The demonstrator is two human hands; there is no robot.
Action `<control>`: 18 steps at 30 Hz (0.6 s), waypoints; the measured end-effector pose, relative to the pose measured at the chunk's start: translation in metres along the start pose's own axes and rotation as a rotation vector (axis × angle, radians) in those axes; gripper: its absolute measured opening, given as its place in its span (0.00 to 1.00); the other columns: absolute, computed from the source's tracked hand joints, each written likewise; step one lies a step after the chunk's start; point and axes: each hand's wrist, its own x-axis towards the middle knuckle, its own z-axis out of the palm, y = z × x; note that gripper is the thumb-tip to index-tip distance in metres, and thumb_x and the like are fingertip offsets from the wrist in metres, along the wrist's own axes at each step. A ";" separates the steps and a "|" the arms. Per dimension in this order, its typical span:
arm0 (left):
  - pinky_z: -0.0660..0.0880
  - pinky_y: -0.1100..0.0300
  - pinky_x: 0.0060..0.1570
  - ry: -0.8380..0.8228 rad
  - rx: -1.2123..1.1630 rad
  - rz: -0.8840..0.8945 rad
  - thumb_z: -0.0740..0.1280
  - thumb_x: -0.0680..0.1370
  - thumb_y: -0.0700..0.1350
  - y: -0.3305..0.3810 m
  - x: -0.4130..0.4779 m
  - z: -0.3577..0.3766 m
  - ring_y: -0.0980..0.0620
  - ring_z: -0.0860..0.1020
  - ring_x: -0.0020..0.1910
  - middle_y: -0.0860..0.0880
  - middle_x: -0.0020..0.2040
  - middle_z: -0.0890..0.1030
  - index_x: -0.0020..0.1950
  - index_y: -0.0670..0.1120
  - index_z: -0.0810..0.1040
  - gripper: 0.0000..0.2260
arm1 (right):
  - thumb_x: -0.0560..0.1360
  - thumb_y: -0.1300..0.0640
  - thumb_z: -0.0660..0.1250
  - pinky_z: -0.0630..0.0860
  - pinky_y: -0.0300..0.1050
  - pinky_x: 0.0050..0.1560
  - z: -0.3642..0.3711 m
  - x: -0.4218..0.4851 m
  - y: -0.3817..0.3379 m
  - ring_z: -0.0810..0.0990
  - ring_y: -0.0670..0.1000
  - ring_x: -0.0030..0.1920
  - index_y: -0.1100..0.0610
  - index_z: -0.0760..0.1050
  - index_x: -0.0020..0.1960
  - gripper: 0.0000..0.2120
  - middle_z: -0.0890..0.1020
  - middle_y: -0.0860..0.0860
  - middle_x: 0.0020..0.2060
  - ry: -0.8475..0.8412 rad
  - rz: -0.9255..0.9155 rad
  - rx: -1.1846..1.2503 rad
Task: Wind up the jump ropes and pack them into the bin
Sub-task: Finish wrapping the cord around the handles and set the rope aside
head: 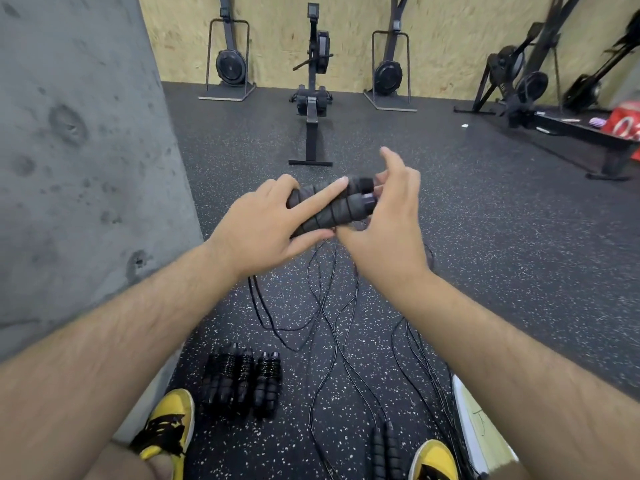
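My left hand [266, 220] grips a pair of black foam jump-rope handles [341, 206] held side by side, with a few turns of thin black cord round them. My right hand [384, 220] is at the handles' cap end, its thumb and fingers around the cord there and the index finger raised. The loose black cord [329, 306] hangs from the handles down to the floor. Three wound-up ropes [242, 379] lie side by side on the floor near my left foot. Another pair of black handles [384, 448] lies between my feet. A white bin's edge [474, 420] shows under my right forearm.
A grey concrete pillar [79, 150] stands close on the left. Rowing machines [313, 95] and ski trainers line the wooden back wall. A low black bench [588, 133] with a red bag stands at the right. Speckled rubber floor surrounds me; my yellow shoes [166, 424] are at the bottom.
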 end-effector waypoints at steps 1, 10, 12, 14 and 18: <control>0.75 0.51 0.33 0.013 0.008 -0.014 0.51 0.82 0.68 -0.003 -0.001 -0.002 0.43 0.72 0.41 0.43 0.49 0.72 0.81 0.61 0.57 0.28 | 0.67 0.59 0.76 0.73 0.48 0.63 0.004 0.000 0.002 0.70 0.51 0.62 0.54 0.54 0.76 0.45 0.65 0.51 0.62 -0.003 0.105 0.060; 0.77 0.49 0.36 0.014 -0.057 -0.152 0.53 0.82 0.67 -0.012 -0.010 -0.016 0.44 0.72 0.45 0.44 0.53 0.69 0.80 0.65 0.56 0.26 | 0.78 0.49 0.69 0.69 0.43 0.57 0.071 -0.019 -0.033 0.73 0.47 0.64 0.51 0.64 0.72 0.26 0.74 0.46 0.64 -0.821 0.283 0.306; 0.76 0.50 0.38 0.008 -0.080 -0.150 0.54 0.82 0.67 -0.015 -0.014 -0.015 0.45 0.71 0.46 0.44 0.53 0.69 0.80 0.65 0.56 0.26 | 0.76 0.52 0.70 0.75 0.48 0.50 0.090 -0.020 -0.049 0.77 0.50 0.54 0.53 0.71 0.65 0.20 0.78 0.48 0.56 -0.814 0.265 0.334; 0.72 0.54 0.39 -0.004 -0.105 -0.163 0.53 0.82 0.67 -0.018 -0.018 -0.016 0.48 0.68 0.46 0.46 0.53 0.68 0.80 0.66 0.55 0.26 | 0.75 0.56 0.69 0.77 0.54 0.48 0.105 -0.021 -0.061 0.79 0.52 0.46 0.55 0.77 0.58 0.12 0.81 0.53 0.48 -0.775 0.203 0.287; 0.75 0.51 0.41 -0.025 -0.229 -0.215 0.52 0.81 0.69 -0.026 -0.028 -0.022 0.49 0.71 0.46 0.49 0.54 0.69 0.79 0.69 0.52 0.26 | 0.79 0.56 0.61 0.76 0.50 0.54 0.106 -0.023 -0.065 0.80 0.51 0.41 0.52 0.79 0.44 0.09 0.84 0.50 0.37 -0.890 0.286 0.320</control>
